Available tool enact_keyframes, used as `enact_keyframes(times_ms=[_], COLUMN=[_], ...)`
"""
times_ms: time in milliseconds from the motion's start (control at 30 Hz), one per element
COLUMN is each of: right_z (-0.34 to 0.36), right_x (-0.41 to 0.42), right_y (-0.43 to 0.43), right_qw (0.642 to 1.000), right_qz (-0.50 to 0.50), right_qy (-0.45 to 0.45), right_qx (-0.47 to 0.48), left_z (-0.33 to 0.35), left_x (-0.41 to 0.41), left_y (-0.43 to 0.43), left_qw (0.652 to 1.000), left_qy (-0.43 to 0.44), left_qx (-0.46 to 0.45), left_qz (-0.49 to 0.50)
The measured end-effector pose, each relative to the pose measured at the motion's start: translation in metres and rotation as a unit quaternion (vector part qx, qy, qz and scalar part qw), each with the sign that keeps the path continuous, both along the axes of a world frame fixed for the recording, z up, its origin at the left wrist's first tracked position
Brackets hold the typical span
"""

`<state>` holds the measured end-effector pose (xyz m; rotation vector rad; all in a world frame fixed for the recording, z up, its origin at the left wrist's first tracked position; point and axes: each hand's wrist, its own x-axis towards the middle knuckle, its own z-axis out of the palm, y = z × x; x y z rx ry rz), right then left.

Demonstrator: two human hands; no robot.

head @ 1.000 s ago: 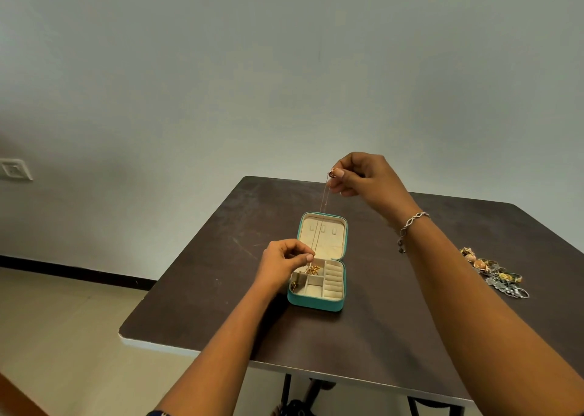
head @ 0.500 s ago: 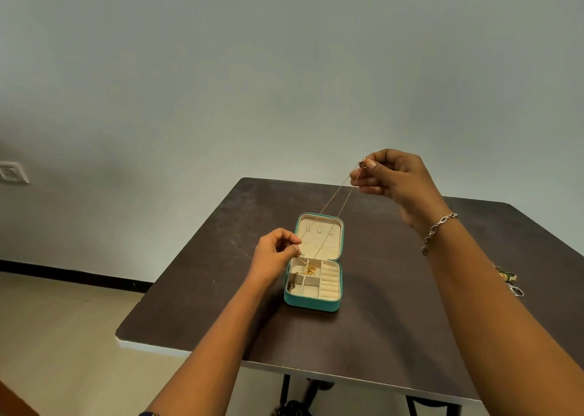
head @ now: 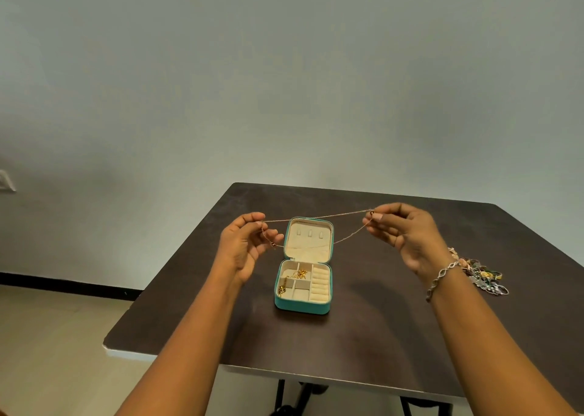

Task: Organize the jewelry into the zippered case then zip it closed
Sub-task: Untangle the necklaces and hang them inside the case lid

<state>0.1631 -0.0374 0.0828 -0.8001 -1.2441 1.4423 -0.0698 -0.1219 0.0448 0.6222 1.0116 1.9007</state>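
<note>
From the head camera, the left hand (head: 243, 245) and the right hand (head: 401, 232) each pinch an end of a thin chain necklace (head: 316, 217), stretched in the air above the open teal zippered case (head: 300, 307) on the dark surface (head: 363, 346). Gold pieces (head: 301, 273) lie in the case's left compartments. A jewelry pile (head: 482, 278) sits well to the right.

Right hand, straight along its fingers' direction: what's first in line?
Probably the left hand: the right hand points leftward along the stretched necklace, seemingly above the case lid. Depth unclear.
</note>
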Motion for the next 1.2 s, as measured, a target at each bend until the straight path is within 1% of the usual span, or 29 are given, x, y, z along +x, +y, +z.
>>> enact_keyframes(times_ms=[100,200,300,500,633,767,900,967,1067,1200], right_z=[-0.015,-0.028,-0.04,-0.054,-0.061,-0.07,-0.078,-0.081,-0.086,-0.094], right_x=[0.004,0.009,0.012,0.017,0.022,0.029,0.034,0.036,0.04,0.044], right_y=[-0.002,-0.004,-0.008,-0.017,-0.024,-0.033,-0.042,-0.047,-0.053,-0.062], right_qw=[1.0,0.999,0.997,0.991,0.988,0.988,0.987,0.985,0.981,0.96], right_qz=[0.013,0.029,0.051,0.075,0.08,0.08,0.069,0.06,0.033,-0.028], right_qy=[-0.005,-0.025,-0.052,-0.098,-0.121,-0.129,-0.144,-0.156,-0.181,-0.255], right_qx=[-0.02,-0.031,-0.037,-0.054,-0.049,-0.027,0.011,0.032,0.065,0.115], left_z=[0.006,0.01,0.012,0.017,0.017,0.014,0.015,0.017,0.021,0.027], left_x=[0.0,-0.002,-0.003,0.002,0.003,0.001,0.003,0.004,0.006,0.008], left_y=[-0.003,-0.006,-0.008,-0.009,-0.007,-0.003,0.003,0.009,0.02,0.036], left_qw=[0.999,0.995,0.991,0.99,0.992,0.995,0.993,0.989,0.982,0.966], left_qy=[-0.033,-0.087,-0.095,-0.033,-0.009,-0.002,0.034,0.059,0.12,0.208], left_qx=[0.001,0.017,0.035,0.054,0.042,0.014,-0.003,-0.014,-0.05,-0.087], left_qz=[-0.014,-0.046,-0.084,-0.129,-0.119,-0.104,-0.116,-0.132,-0.137,-0.128])
